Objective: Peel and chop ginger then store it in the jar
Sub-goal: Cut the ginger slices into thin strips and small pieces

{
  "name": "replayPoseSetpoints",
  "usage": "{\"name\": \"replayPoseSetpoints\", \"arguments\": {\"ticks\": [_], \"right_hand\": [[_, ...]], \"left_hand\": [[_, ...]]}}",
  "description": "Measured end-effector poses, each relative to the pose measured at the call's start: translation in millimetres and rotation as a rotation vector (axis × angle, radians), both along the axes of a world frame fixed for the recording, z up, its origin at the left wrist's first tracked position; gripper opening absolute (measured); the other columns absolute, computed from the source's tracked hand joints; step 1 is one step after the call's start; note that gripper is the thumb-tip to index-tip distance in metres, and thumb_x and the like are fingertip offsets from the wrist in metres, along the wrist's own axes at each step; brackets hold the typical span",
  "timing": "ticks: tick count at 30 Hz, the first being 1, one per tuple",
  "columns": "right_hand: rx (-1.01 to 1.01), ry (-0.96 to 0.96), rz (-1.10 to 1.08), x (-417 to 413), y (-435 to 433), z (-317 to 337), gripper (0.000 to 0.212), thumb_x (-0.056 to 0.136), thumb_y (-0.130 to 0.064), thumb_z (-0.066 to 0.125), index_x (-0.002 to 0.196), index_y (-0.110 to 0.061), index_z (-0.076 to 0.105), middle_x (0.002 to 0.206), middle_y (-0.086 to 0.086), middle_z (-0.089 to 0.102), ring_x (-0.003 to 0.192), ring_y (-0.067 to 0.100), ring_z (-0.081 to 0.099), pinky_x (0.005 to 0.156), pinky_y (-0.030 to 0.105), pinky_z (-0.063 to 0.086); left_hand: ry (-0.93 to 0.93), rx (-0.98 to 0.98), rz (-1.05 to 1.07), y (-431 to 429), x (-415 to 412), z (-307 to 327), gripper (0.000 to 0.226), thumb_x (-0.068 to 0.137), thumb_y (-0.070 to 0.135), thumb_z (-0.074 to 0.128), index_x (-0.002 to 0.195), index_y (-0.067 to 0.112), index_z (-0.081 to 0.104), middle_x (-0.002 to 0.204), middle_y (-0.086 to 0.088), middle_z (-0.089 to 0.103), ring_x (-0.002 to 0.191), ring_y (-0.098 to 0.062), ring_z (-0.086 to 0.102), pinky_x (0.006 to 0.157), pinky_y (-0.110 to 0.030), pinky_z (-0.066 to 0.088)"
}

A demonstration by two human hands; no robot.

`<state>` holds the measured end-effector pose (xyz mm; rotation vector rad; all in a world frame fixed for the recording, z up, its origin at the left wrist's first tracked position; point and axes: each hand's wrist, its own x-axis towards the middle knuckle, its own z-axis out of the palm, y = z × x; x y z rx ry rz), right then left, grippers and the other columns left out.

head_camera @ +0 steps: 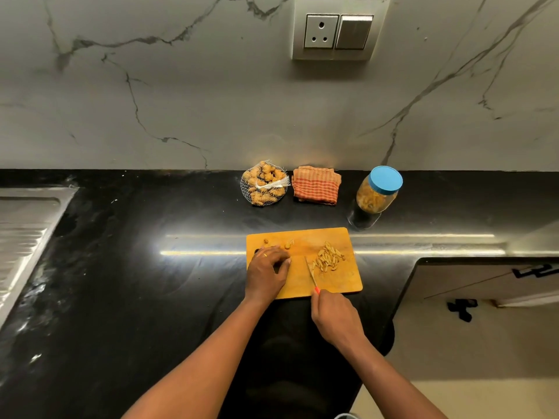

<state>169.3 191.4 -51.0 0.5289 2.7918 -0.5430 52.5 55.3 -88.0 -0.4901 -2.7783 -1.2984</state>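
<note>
Your right hand (334, 316) is closed around the orange handle of one knife (311, 275), blade lying on the single wooden cutting board (329, 282). Your left hand (267, 272) rests curled on the board's left side; whether it grips any ginger, you cannot tell. One pile of chopped ginger strips (328, 257) sits right of the blade, and about three small ginger bits (287, 244) lie near your left fingers. On the black table (151, 282) behind stand one net bag of whole ginger (264, 187), one folded checked cloth (316, 189) and one blue-lidded jar (376, 195), lid on, tilted-looking.
</note>
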Motion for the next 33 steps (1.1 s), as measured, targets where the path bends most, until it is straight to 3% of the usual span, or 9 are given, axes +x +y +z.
{"name": "replayPoseSetpoints", "arguments": {"ticks": [3, 8, 15, 26, 30, 33], "right_hand": [[0.007, -0.004, -0.035, 0.3, 15.6, -1.9, 0.047, 0.105, -0.045, 0.027, 0.081, -0.018, 0.059, 0.074, 0.000, 0.062, 0.067, 0.020, 0.061, 0.064, 0.041, 0.053], [0.005, 0.010, -0.055, -2.5, 20.5, -0.7, 0.044, 0.105, -0.042, 0.028, 0.081, -0.018, 0.057, 0.074, -0.001, 0.059, 0.067, 0.019, 0.059, 0.060, 0.036, 0.048], [-0.005, 0.026, -0.020, -4.7, 9.7, -0.4, 0.045, 0.105, -0.043, 0.028, 0.085, -0.018, 0.059, 0.075, -0.001, 0.060, 0.065, 0.016, 0.058, 0.058, 0.034, 0.046], [-0.017, 0.043, 0.008, -8.3, 3.5, -1.1, 0.046, 0.105, -0.045, 0.027, 0.088, -0.017, 0.060, 0.079, 0.002, 0.063, 0.070, 0.020, 0.060, 0.061, 0.038, 0.049], [-0.018, 0.045, 0.006, -3.7, 1.8, -3.1, 0.047, 0.104, -0.047, 0.027, 0.088, -0.018, 0.061, 0.080, 0.003, 0.064, 0.071, 0.021, 0.062, 0.065, 0.041, 0.053], [-0.020, 0.055, -0.003, 0.0, -0.5, -2.3, 0.045, 0.104, -0.046, 0.027, 0.084, -0.020, 0.058, 0.077, 0.001, 0.064, 0.069, 0.020, 0.062, 0.064, 0.040, 0.053]], "left_hand": [[0.010, -0.102, 0.033, 5.4, -8.9, 10.4, 0.023, 0.086, 0.027, 0.069, 0.108, 0.020, 0.072, 0.109, 0.003, 0.071, 0.103, -0.017, 0.063, 0.094, -0.037, 0.048], [-0.023, -0.296, 0.014, 16.4, -25.7, 22.5, 0.037, 0.090, 0.029, 0.064, 0.126, 0.020, 0.063, 0.125, 0.000, 0.065, 0.116, -0.020, 0.057, 0.098, -0.036, 0.040], [0.024, -0.356, -0.059, 19.8, -30.2, 18.3, 0.021, 0.093, 0.024, 0.061, 0.109, 0.021, 0.073, 0.107, 0.003, 0.068, 0.102, -0.018, 0.056, 0.088, -0.032, 0.043], [0.084, -0.294, -0.232, 11.1, 2.4, 16.5, 0.015, 0.085, 0.036, 0.070, 0.098, 0.032, 0.074, 0.097, 0.016, 0.070, 0.104, -0.012, 0.049, 0.082, -0.030, 0.032], [0.030, -0.150, -0.237, 2.9, 12.2, 5.0, 0.016, 0.080, 0.033, 0.075, 0.097, 0.031, 0.075, 0.096, 0.017, 0.071, 0.109, -0.011, 0.051, 0.089, -0.038, 0.046], [0.001, -0.086, -0.192, 1.0, 12.8, 1.3, 0.025, 0.078, 0.036, 0.077, 0.102, 0.027, 0.075, 0.115, 0.011, 0.069, 0.123, -0.012, 0.050, 0.107, -0.044, 0.038]]}}
